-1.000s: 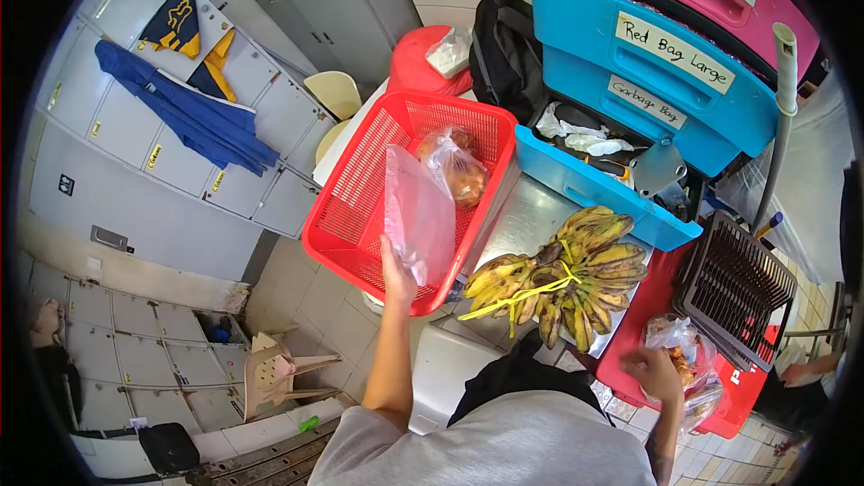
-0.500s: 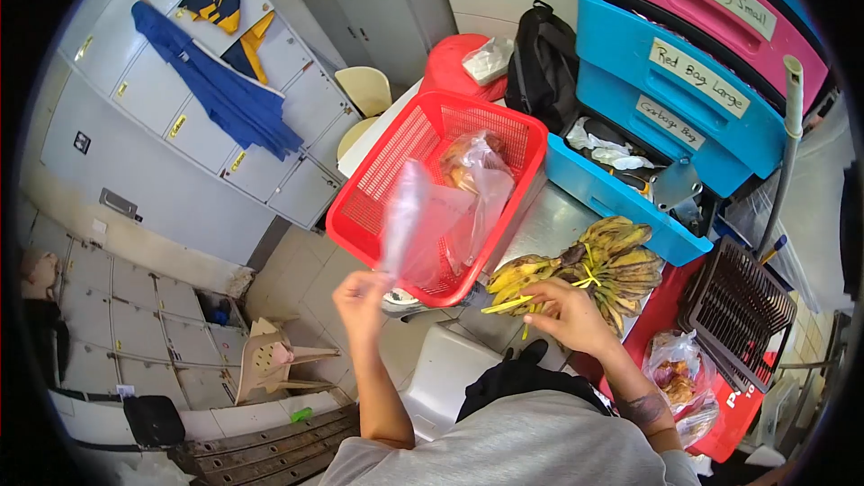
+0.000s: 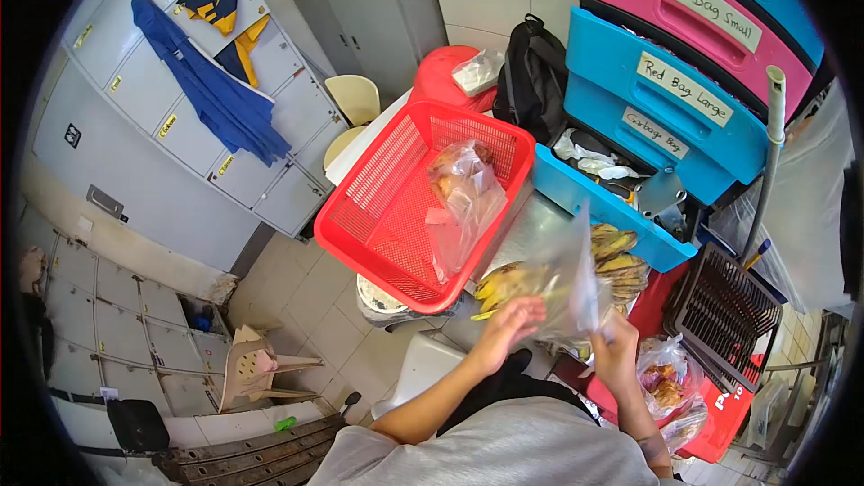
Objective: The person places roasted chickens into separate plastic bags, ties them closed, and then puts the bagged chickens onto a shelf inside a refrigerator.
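Note:
A clear plastic bag (image 3: pixel 576 283) hangs upright in front of the bananas, partly blurred by motion. My right hand (image 3: pixel 616 346) is closed on the bag's right side. My left hand (image 3: pixel 508 333) is beside the bag's lower left, its fingers stretched out and slightly blurred, with nothing visible gripped in them. Behind the bag and hands lie bunches of yellow bananas with dark patches (image 3: pixel 616 252) on a metal surface, partly covered by the bag. To the left, a red plastic basket (image 3: pixel 360 225) contains a clear bag of brownish-orange items (image 3: pixel 463 180).
Blue drawers (image 3: pixel 666 90) and a pink drawer (image 3: pixel 684 0) are stacked at the right, with an open blue drawer (image 3: pixel 585 198) below. A black slotted basket (image 3: pixel 724 301) and bagged food (image 3: pixel 663 378) lie near my right arm. A white stool (image 3: pixel 418 364) stands below the basket.
My left hand has moved right from the red basket to the bananas. The clear bag it held is now in my right hand. My left hand has opened.

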Demonstrator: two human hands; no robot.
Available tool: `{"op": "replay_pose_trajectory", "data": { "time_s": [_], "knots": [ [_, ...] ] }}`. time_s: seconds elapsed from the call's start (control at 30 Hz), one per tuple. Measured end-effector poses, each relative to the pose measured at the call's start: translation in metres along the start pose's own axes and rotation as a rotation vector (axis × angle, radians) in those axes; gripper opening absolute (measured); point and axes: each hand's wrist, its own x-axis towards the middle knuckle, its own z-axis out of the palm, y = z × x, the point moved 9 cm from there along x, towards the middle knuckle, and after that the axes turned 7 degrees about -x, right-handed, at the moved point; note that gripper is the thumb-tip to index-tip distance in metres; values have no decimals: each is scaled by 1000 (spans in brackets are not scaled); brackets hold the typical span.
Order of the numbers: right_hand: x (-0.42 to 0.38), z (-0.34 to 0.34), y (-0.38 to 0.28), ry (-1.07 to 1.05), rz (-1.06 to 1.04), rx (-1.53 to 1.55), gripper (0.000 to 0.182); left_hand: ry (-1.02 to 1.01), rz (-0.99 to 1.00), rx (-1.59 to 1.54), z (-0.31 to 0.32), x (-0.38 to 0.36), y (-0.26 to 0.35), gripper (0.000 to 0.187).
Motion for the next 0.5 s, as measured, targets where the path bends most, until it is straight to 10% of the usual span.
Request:
{"op": "replay_pose_trajectory", "data": {
  "time_s": [0.13, 0.23, 0.5],
  "knots": [
    [-20, 6, -31, -244, -258, -225, 24, -263, -307, -520, 45, 34, -3, 64],
    [-32, 20, -27, -436, -297, -456, 21, -379, -286, -222, 77, 58, -9, 61],
    [-39, -17, -9, -146, -127, -664, 19, -643, -153, -118, 121, 77, -14, 119]
  ]
}}
